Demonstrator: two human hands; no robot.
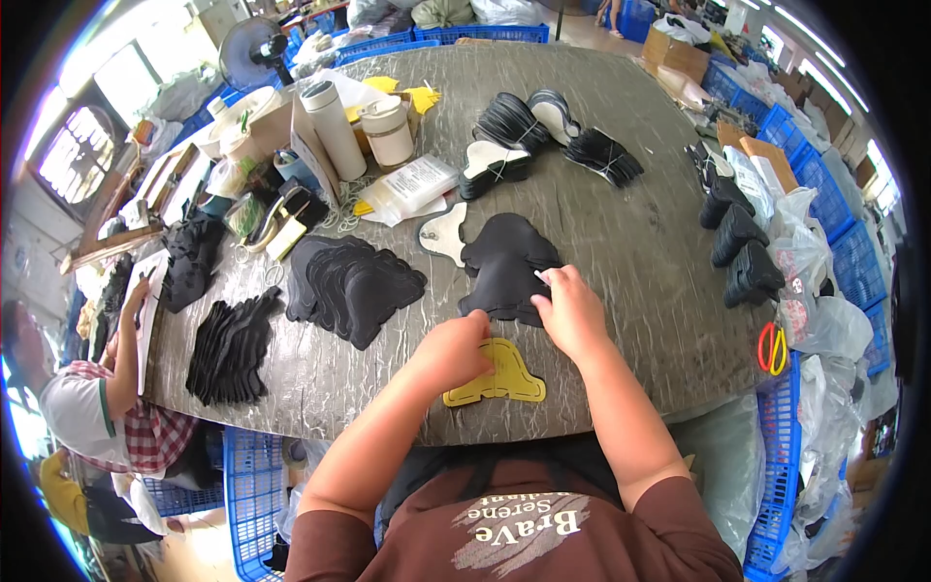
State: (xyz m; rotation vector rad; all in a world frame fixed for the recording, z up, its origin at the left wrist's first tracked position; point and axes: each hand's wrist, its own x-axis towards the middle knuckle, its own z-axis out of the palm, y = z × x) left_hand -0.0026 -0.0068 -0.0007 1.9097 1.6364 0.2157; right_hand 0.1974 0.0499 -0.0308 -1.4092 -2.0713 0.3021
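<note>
A stack of black shaped pieces point(506, 254), leather-like, lies in front of me on the table. My left hand point(454, 351) is closed at the stack's near left edge, its fingertips on the lowest rim of the black piece. My right hand point(574, 312) is closed at the near right edge, with a slim white pen-like stick point(542, 277) between its fingers. Just under my left hand lies a yellow template point(497, 380) with dark slots, partly covered by that hand. A cream template point(444, 234) with a dark edge touches the stack's far left side.
Fanned black pieces point(354, 286) and a wavy black pile point(233, 344) lie to the left. Tied bundles point(509, 121) sit farther back. A white bottle point(333, 131) and jar point(387, 134) stand back left. Red-and-yellow scissors point(772, 349) rest at right. A co-worker point(107, 417) works at left.
</note>
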